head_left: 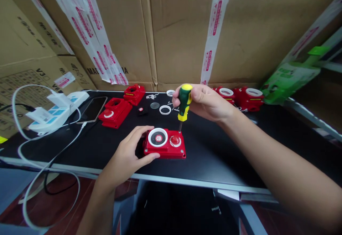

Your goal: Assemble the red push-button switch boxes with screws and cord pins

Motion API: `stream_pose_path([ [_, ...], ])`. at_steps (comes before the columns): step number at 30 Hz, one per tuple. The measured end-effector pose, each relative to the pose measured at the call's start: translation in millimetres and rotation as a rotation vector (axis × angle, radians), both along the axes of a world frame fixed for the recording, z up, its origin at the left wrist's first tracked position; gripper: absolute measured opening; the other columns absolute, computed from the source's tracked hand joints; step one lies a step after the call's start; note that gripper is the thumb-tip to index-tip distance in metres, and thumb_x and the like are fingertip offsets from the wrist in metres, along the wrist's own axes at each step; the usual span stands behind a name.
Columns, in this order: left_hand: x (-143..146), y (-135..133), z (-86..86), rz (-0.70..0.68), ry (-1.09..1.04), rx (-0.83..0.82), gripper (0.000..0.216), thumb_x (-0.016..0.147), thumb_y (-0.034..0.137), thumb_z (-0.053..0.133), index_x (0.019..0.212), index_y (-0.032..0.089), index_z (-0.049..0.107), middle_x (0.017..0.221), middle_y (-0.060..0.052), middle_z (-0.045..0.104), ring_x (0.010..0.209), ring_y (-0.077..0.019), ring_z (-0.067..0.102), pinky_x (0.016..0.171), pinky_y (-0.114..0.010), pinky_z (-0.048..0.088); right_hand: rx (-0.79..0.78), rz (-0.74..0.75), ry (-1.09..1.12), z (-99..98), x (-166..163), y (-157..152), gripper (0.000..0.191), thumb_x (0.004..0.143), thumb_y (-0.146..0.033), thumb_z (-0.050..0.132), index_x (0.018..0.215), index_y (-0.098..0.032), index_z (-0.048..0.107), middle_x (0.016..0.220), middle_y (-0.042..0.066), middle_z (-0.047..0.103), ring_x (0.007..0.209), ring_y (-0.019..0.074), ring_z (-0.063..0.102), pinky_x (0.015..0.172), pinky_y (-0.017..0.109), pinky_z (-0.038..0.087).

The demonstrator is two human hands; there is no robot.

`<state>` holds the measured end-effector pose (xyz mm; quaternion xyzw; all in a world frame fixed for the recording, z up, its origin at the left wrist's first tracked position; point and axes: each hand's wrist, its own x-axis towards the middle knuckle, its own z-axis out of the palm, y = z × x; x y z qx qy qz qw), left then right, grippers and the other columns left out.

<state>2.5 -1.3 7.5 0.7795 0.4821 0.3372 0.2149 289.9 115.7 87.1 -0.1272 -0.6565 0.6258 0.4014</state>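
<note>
A red plastic housing (167, 153) lies flat on the black tabletop, with a white ring (150, 137) around a dark round dial and a red dome (175, 140) beside it. My left hand (133, 149) grips the housing by its left end, thumb along the front and fingers behind. In my right hand (199, 99) is a green and yellow screwdriver (184, 103), held upright. Its tip meets the housing's back right corner, at what looks like a screw. Screws show at both front corners.
Behind lie two red housings (116, 112), a loose white ring (165, 110), a clear disc (154, 105) and small screws. More red housings (248, 98) and a green bottle (291, 76) stand right. A phone (93, 109), a power strip (57, 112) and white cables (50, 162) occupy the left. Cardboard (176, 32) walls the back.
</note>
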Motion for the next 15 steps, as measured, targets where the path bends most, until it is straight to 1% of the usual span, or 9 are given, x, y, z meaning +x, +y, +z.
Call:
stream_pose_path([
  [2,0,0,-0.7,-0.002,-0.008,-0.009,0.062,0.093,0.039,0.086,0.147,0.033,0.058,0.149,-0.006,0.066,0.133,-0.0291,0.069,0.115,-0.048,0.06,0.014,-0.085,-0.009,2.2,-4,-3,0.048,0.08,-0.059,0.096,0.099,-0.018,0.077,0.092,0.002,0.074,0.085,0.0153,0.068,0.081,0.027,0.056],
  [4,0,0,-1.2,-0.002,-0.014,-0.02,0.061,0.094,0.039,0.084,0.148,0.033,0.057,0.149,-0.007,0.066,0.132,-0.0288,0.069,0.115,-0.049,0.06,-0.003,-0.176,0.021,2.6,-9,-5,0.049,0.073,-0.053,0.102,0.088,-0.02,0.069,0.086,-0.002,0.069,0.078,0.0124,0.063,0.072,0.024,0.052],
  [6,-1,0,-1.4,0.0,-0.01,-0.03,0.061,0.095,0.039,0.083,0.15,0.033,0.056,0.15,-0.007,0.065,0.132,-0.0287,0.069,0.115,-0.05,0.06,-0.018,-0.214,0.069,0.8,-11,-5,0.051,0.071,-0.051,0.103,0.083,-0.021,0.063,0.082,-0.003,0.066,0.074,0.0109,0.06,0.066,0.022,0.049],
  [8,-1,0,-1.4,0.006,-0.004,-0.034,0.063,0.095,0.04,0.083,0.151,0.034,0.055,0.151,-0.007,0.065,0.132,-0.0288,0.069,0.116,-0.051,0.059,-0.026,-0.146,0.099,-2.5,-11,-3,0.05,0.077,-0.058,0.098,0.089,-0.02,0.069,0.086,-0.002,0.069,0.078,0.0117,0.063,0.071,0.022,0.053],
  [10,-2,0,-1.3,0.011,-0.006,-0.039,0.063,0.095,0.04,0.083,0.151,0.034,0.055,0.151,-0.007,0.065,0.133,-0.0291,0.069,0.116,-0.051,0.059,-0.057,-0.016,0.099,-6.3,-7,0,0.05,0.085,-0.064,0.09,0.104,-0.019,0.076,0.093,0.002,0.074,0.087,0.0139,0.069,0.08,0.025,0.058],
  [11,-2,0,-1.1,0.013,-0.01,-0.042,0.062,0.095,0.04,0.083,0.15,0.033,0.056,0.151,-0.007,0.065,0.133,-0.0293,0.069,0.116,-0.052,0.059,-0.08,0.045,0.091,-8.1,-5,2,0.05,0.089,-0.063,0.087,0.111,-0.019,0.078,0.097,0.003,0.075,0.091,0.0149,0.071,0.085,0.026,0.06],
  [13,-2,0,-0.5,0.016,-0.021,-0.048,0.061,0.095,0.039,0.083,0.149,0.033,0.056,0.15,-0.007,0.065,0.133,-0.0296,0.069,0.116,-0.052,0.059,-0.114,0.122,0.079,-10.8,0,5,0.046,0.094,-0.055,0.086,0.122,-0.019,0.078,0.104,0.004,0.077,0.097,0.0156,0.073,0.091,0.028,0.061],
  [15,-1,0,0.0,0.017,-0.026,-0.053,0.061,0.095,0.039,0.083,0.149,0.033,0.056,0.15,-0.007,0.065,0.133,-0.0296,0.069,0.116,-0.052,0.059,-0.107,0.136,0.074,-11.8,4,7,0.041,0.096,-0.046,0.086,0.126,-0.019,0.078,0.108,0.004,0.078,0.099,0.0152,0.074,0.094,0.028,0.061],
])
